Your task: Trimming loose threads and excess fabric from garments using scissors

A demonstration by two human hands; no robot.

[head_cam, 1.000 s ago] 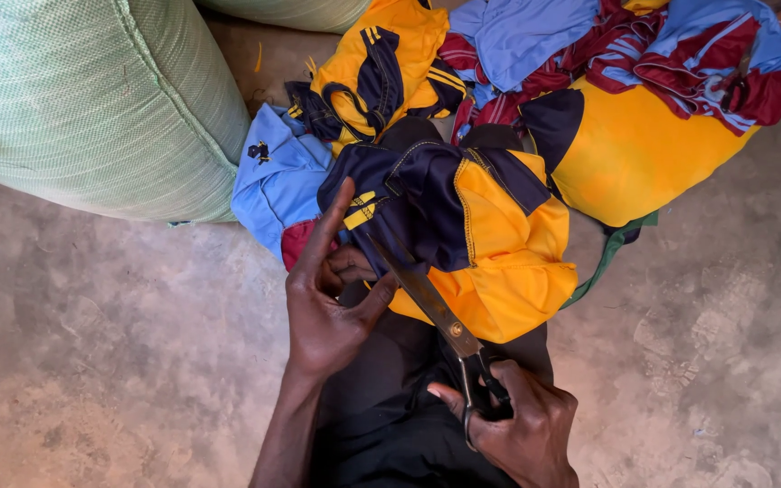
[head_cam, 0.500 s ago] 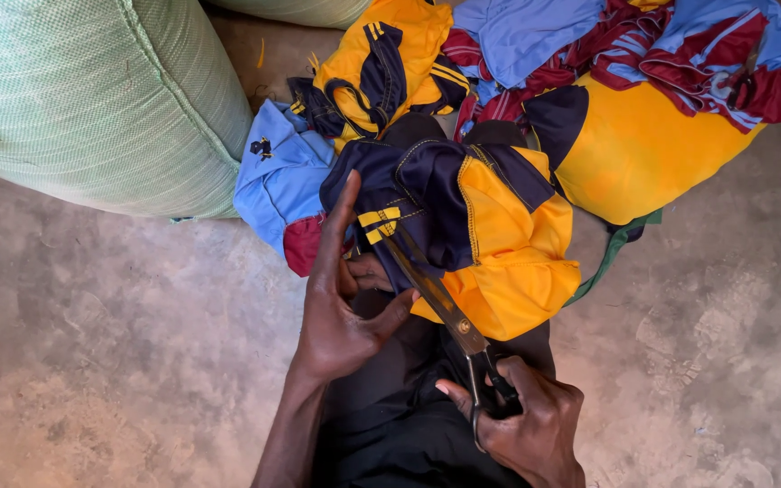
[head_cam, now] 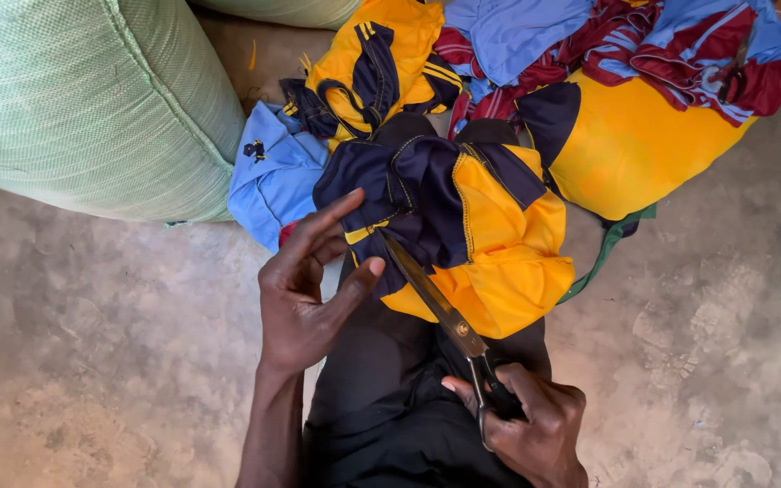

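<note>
A yellow and navy garment [head_cam: 476,230] lies bunched across my lap, over black trousers [head_cam: 390,398]. My left hand [head_cam: 305,294] holds the navy edge of it, thumb and fingers pinching the cloth near a yellow stripe. My right hand [head_cam: 526,425] grips the handles of a pair of metal scissors [head_cam: 436,303]. The blades point up and left into the navy fabric beside my left thumb; whether they are apart I cannot tell.
A big green woven sack [head_cam: 92,99] stands at the left. Behind the lap lies a heap of clothes: a light blue shirt [head_cam: 273,176], more yellow and navy garments [head_cam: 372,63], a yellow bundle [head_cam: 630,145], maroon and blue cloth [head_cam: 680,45]. The floor [head_cam: 92,361] is bare concrete.
The scissors have stayed pushed into the navy cloth. My left hand's fingers have shifted slightly on the fabric edge, and the view has drifted a little.
</note>
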